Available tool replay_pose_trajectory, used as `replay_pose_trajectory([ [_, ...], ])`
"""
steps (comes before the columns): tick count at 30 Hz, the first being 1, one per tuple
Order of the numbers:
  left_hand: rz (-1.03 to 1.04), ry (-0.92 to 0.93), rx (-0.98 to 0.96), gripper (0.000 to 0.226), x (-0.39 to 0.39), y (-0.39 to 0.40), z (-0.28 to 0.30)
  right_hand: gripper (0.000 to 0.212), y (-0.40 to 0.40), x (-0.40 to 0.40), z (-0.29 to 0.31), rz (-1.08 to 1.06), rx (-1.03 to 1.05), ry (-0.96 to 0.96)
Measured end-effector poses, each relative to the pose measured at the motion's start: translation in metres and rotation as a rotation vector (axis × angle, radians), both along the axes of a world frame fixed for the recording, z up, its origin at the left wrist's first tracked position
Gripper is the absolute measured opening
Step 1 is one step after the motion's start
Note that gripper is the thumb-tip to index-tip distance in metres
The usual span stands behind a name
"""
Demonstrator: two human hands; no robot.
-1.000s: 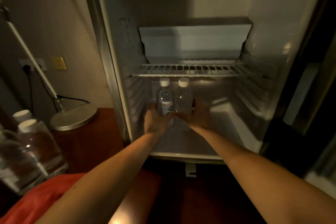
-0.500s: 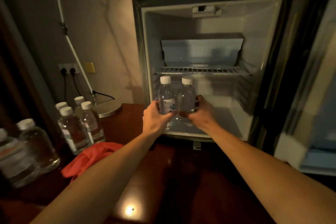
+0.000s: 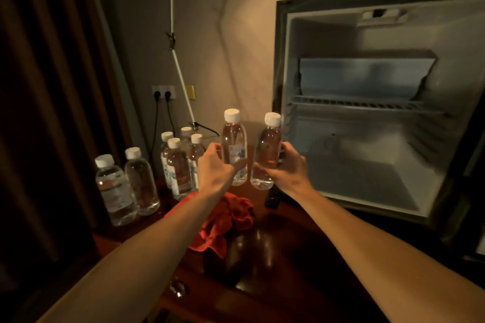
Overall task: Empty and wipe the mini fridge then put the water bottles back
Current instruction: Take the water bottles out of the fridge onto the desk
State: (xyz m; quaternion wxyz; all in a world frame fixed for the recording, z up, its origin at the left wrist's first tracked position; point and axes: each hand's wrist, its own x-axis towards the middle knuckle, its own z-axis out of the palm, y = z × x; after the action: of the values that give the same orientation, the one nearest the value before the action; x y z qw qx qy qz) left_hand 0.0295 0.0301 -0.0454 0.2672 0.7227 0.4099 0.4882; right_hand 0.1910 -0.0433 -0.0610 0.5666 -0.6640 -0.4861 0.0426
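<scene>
The left hand (image 3: 214, 165) gripped a clear plastic water bottle with a white cap (image 3: 234, 149), and the right hand (image 3: 286, 168) gripped a second capped clear bottle (image 3: 266, 155); both stood upright, side by side in the air above the dark polished wooden desk (image 3: 275, 252). At three o'clock from them gaped the open white mini fridge (image 3: 372, 160), its wire shelf (image 3: 362, 105) bare. At nine o'clock six more capped bottles (image 3: 178, 165) stood on the desk. A crumpled red cloth (image 3: 223, 223) lay at six o'clock.
</scene>
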Motion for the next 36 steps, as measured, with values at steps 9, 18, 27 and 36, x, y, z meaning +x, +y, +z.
replay_pose_trajectory([
  [9,0.036,-0.024,-0.130,0.055,0.001,0.052,-0.034,0.054,0.067,-0.020,-0.021,-0.006,-0.125,-0.006],
  [18,0.047,0.063,-0.263,0.048,0.020,0.085,-0.070,0.059,0.100,-0.017,-0.050,-0.031,-0.279,0.108],
  [27,0.072,0.165,-0.234,0.033,0.020,0.091,-0.074,0.066,0.108,-0.015,-0.056,-0.017,-0.303,0.093],
  [36,0.153,0.253,-0.206,0.045,0.016,0.082,-0.076,0.060,0.090,-0.015,-0.054,-0.012,-0.324,0.032],
])
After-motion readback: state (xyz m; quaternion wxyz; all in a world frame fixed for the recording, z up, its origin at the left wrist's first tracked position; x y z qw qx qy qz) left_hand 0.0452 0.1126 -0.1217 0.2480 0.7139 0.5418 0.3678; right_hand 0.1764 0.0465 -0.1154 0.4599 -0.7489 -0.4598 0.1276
